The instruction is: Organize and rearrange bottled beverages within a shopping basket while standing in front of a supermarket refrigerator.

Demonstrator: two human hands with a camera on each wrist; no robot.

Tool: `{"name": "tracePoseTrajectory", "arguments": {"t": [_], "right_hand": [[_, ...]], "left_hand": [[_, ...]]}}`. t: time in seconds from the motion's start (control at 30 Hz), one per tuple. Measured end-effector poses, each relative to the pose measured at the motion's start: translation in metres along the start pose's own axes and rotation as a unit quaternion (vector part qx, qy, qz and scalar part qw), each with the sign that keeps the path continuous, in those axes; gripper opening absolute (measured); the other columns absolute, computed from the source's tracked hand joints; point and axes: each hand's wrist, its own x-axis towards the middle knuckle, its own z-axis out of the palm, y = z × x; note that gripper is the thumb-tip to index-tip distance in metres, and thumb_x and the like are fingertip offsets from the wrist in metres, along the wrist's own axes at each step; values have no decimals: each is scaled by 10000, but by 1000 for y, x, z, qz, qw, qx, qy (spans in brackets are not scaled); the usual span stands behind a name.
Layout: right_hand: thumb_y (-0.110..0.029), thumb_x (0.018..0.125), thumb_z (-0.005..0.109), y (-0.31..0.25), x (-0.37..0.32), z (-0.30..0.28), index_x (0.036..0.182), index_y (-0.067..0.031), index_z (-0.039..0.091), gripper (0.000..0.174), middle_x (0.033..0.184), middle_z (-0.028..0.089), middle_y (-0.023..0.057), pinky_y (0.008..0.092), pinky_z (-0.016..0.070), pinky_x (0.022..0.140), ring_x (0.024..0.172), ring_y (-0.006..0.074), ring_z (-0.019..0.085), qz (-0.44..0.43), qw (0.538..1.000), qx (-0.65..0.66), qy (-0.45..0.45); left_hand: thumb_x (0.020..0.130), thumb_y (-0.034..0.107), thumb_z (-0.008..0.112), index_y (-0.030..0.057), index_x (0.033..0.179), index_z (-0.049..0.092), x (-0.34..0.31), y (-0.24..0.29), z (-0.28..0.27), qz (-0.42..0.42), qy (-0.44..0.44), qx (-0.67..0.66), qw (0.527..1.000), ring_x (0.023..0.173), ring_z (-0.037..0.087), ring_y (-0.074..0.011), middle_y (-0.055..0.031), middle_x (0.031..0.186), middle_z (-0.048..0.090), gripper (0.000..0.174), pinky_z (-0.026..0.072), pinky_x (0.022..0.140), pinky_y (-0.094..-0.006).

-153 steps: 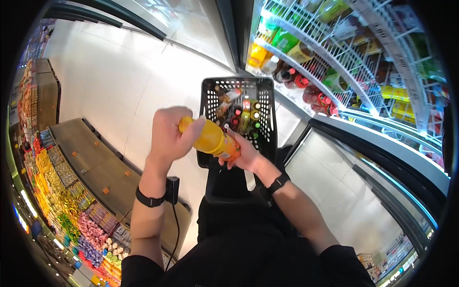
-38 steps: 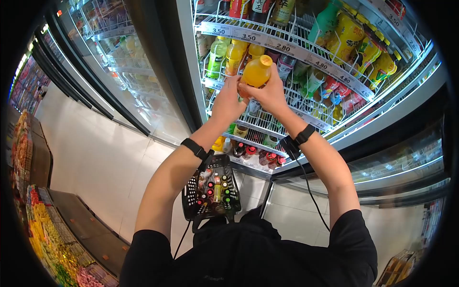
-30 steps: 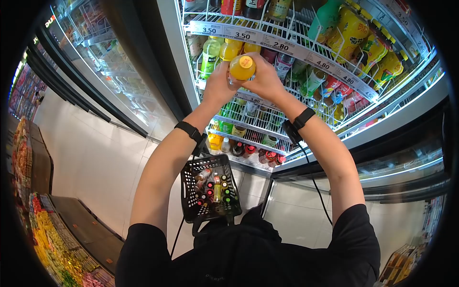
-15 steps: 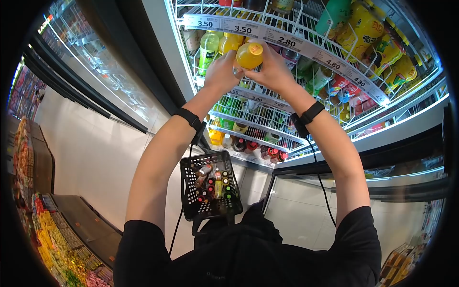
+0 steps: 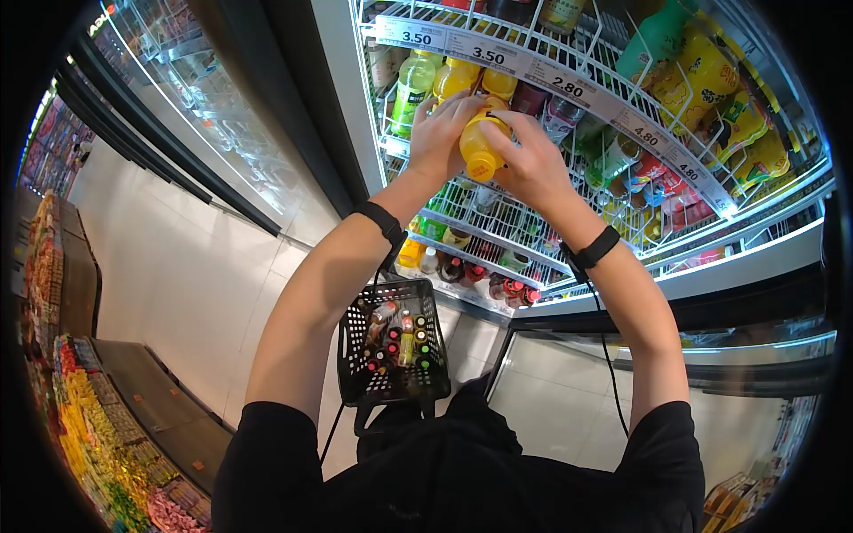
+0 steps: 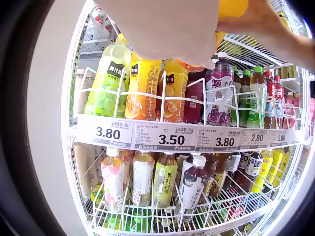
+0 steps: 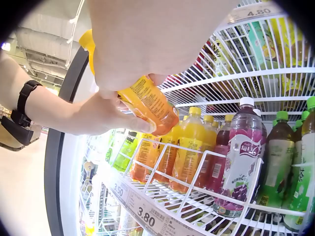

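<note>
The orange juice bottle (image 5: 484, 142) is held in front of the wire shelf (image 5: 533, 75), clear of the rack, between both hands. The left hand (image 5: 437, 133) sits at 9 o'clock of the bottle with its fingers curled round the body. The right hand (image 5: 533, 164) sits at 3 o'clock, fingers and thumb wrapped round the opposite side. Both hands grip it, so neither is nearer.

Long axis, head view: 12 to 6 o'clock, base toward the shelf at 12, yellow cap toward the person at 6. In the right wrist view the base tilts down toward the row of orange bottles (image 7: 189, 147), just above their caps and not touching them.

Materials:
- Bottle: smooth clear plastic, orange contents, glossy printed label, ribbed screw cap, rounded shoulders.
- Shelf: white coated wire, thin dividers, flat price strips on the front edge.
- The basket (image 5: 348, 355), at 6 o'clock well below the hands: black perforated plastic, holding small bottles
</note>
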Motion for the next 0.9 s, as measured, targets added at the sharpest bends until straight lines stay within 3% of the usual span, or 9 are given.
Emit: {"name": "tracePoseTrajectory", "arguments": {"t": [0.2,0.27,0.3,0.37,0.4,0.6,0.67,0.73,0.9], "right_hand": [[-149,720,835,27,-2,17,1302,-151,517,663,1250,592,157,445,582,837,1078,392,646,51,998,43,-16],[-230,743,837,31,1,22,1336,-142,490,693,1246,613,180,464,582,820,1056,407,656,158,982,106,-5],[-230,743,837,32,3,24,1336,-142,490,693,1246,613,180,464,582,820,1056,407,656,161,981,108,-6],[-325,795,823,37,12,29,1368,-104,471,707,1219,661,206,464,555,882,1105,418,640,277,952,123,-38],[-340,756,827,39,19,29,1350,-71,497,731,1189,684,216,453,532,938,1125,414,637,319,936,137,-53],[-273,710,821,78,26,54,1247,-15,595,638,1188,680,209,454,507,960,1124,412,629,179,974,129,-42],[-269,705,822,88,24,66,1236,-14,603,628,1176,683,205,453,506,959,1126,407,626,198,969,134,-55],[-264,701,824,91,24,70,1225,-13,610,619,1164,686,201,452,505,959,1129,402,624,217,964,140,-69],[-264,682,872,89,22,67,1393,-14,429,874,1296,597,254,470,487,1010,1197,445,574,217,973,63,-51]], "left_hand": [[761,212,790,165,1297,588,1,-4,8,-30,17,17,999,1250,580,-256,-52,1279,644,576,409,1065,-450],[725,174,814,143,1318,585,1,0,2,-66,-22,-8,998,1259,556,-274,-61,1298,630,636,410,1065,-449],[725,174,814,143,1318,585,1,0,2,-67,-25,-9,997,1259,556,-274,-61,1298,630,636,410,1065,-449],[722,187,822,129,1353,571,8,-1,3,-85,-42,10,995,1242,565,-277,-63,1291,631,681,411,1059,-446],[722,187,822,129,1353,571,8,-6,7,-86,-43,11,995,1242,565,-277,-63,1291,631,681,411,1059,-446],[728,277,841,130,1446,501,6,-19,31,-48,-36,74,995,1403,404,-348,-87,1488,474,807,313,1155,-504],[728,297,846,141,1485,462,4,-19,38,-65,-62,105,990,1476,286,-354,-77,1576,348,863,248,1188,-541],[730,297,846,148,1499,443,4,-17,44,-77,-67,124,987,1486,268,-354,-75,1590,320,881,232,1190,-556],[767,307,825,159,1536,398,5,-17,50,-86,-85,164,979,1511,222,-365,-68,1639,244,891,201,1198,-582]]}}
